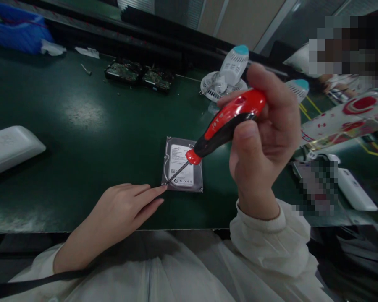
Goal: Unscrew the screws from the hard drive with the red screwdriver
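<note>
A hard disk drive (197,184) with a white label lies flat on the green table in front of me. My right hand (267,130) is closed around the red and black handle of a screwdriver (229,119), held slanting above the drive. Its thin shaft runs down to the left, and the tip meets the drive's near left corner, at what looks like a screw. My left hand (126,209) lies low beside that corner with fingers stretched out. Its index fingertip touches the corner by the screwdriver tip, and the thumb is apart underneath.
Two circuit-board assemblies (122,71) sit at the table's back, near a blue bin (15,29). A small white fan (234,67) stands behind my right hand. At left is a white plastic case (12,147); at right, a white device (355,188) and a person's hand (340,86).
</note>
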Demonstrator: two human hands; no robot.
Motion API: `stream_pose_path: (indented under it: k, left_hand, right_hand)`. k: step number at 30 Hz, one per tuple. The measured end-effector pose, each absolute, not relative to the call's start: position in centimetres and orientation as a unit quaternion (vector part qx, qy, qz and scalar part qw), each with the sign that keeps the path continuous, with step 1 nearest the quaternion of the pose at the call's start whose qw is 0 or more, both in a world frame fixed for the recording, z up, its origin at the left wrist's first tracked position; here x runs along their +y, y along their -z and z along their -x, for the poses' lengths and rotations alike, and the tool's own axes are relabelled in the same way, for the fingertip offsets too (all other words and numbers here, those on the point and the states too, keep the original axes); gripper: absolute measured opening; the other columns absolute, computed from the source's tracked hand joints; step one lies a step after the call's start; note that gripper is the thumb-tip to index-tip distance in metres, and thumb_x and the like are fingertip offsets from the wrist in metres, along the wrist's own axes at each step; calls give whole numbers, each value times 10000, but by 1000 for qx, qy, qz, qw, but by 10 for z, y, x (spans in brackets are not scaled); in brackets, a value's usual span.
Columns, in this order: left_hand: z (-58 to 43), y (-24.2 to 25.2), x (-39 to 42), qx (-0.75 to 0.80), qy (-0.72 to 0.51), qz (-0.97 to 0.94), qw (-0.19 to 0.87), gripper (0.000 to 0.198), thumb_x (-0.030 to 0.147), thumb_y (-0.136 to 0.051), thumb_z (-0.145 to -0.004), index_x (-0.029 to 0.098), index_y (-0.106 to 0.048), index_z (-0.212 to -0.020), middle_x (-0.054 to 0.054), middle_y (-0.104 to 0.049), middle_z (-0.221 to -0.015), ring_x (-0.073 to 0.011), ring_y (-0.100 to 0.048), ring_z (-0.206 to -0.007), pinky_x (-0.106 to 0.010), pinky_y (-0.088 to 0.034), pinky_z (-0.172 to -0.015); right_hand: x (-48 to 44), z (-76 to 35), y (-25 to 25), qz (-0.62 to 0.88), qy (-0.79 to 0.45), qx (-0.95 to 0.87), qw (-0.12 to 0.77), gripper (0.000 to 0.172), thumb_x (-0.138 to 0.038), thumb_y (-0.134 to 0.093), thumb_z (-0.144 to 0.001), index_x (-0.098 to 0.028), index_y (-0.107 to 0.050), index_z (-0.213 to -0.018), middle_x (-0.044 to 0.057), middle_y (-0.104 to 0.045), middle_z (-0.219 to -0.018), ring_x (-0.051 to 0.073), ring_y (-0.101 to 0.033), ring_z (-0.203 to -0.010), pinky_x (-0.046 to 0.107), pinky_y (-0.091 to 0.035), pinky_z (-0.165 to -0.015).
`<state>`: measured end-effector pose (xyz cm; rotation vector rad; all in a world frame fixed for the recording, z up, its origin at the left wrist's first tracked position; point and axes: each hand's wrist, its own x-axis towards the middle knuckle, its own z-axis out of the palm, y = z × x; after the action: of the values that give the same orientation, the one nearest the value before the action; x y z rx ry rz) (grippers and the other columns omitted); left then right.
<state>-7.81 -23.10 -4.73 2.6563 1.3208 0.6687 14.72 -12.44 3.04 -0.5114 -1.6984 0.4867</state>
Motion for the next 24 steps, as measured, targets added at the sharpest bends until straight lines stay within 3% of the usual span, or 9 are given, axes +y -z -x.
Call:
stream_pose_path:
  k: [3,6,8,11,13,16,21,24]
  left_hand:
    - [78,48,-231,437,-220,-871,52,340,350,-460,-1067,177,-713,-1214,-33,-750,-865,-181,-696,-676,-316,-488,-598]
    - [78,49,-231,436,-224,-870,53,333,349,-469,-1064,177,-710,-1216,-35,-756,-881,-180,-696,-679,-314,-483,-597]
    - [78,49,-231,434,-226,-870,50,331,348,-469,-1064,175,-711,-1209,-38,-760,-895,-180,-697,-683,-313,-483,-599]
    - [78,49,-231,433,-228,-871,45,333,348,-466,-1065,173,-710,-1210,-38,-760,-892,-178,-695,-673,-315,-484,-599]
    - [78,49,-231,432,-228,-871,47,328,342,-471,-1063,171,-709,-1211,-37,-758,-886,-179,-694,-667,-317,-485,-594]
    - [79,49,-232,430,-230,-872,54,321,334,-481,-1058,162,-710,-1204,-36,-750,-876,-182,-695,-668,-323,-491,-588]
    - [79,49,-231,434,-229,-869,68,316,337,-488,-1056,177,-695,-1233,-30,-752,-900,-176,-697,-674,-321,-505,-593]
    - [78,49,-231,432,-238,-867,71,309,335,-486,-1056,176,-701,-1210,-32,-760,-916,-180,-707,-687,-322,-516,-599]
  right_hand:
    - [-122,-142,-29,151,-253,-707,643,428,-337,-498,-887,-365,-657,-1283,-57,-616,-1411,193,-657,-1243,329,-591,-1047]
    - [-122,-143,-29,193,-219,-700,652,377,-332,-578,-883,-370,-670,-1246,-41,-632,-1344,182,-665,-1184,328,-595,-1015]
    - [-124,-146,-31,223,-194,-717,631,362,-391,-591,-896,-355,-670,-1248,-16,-636,-1332,203,-641,-1230,369,-564,-1099]
    - [-126,-151,-33,219,-217,-746,591,408,-389,-483,-940,-356,-627,-1321,-23,-568,-1475,218,-583,-1356,380,-514,-1184]
    - [-127,-152,-32,227,-221,-740,593,436,-364,-483,-930,-374,-593,-1352,-42,-523,-1523,207,-611,-1313,351,-543,-1142]
    - [-125,-150,-29,240,-189,-727,615,448,-389,-584,-879,-370,-601,-1326,-25,-570,-1444,196,-649,-1193,343,-596,-1036]
    - [-121,-146,-24,180,-243,-721,624,473,-392,-504,-901,-359,-585,-1366,-25,-533,-1498,210,-612,-1295,353,-590,-1034]
    - [-121,-147,-24,186,-239,-706,640,452,-345,-575,-878,-360,-617,-1328,-35,-552,-1459,183,-660,-1185,329,-602,-994]
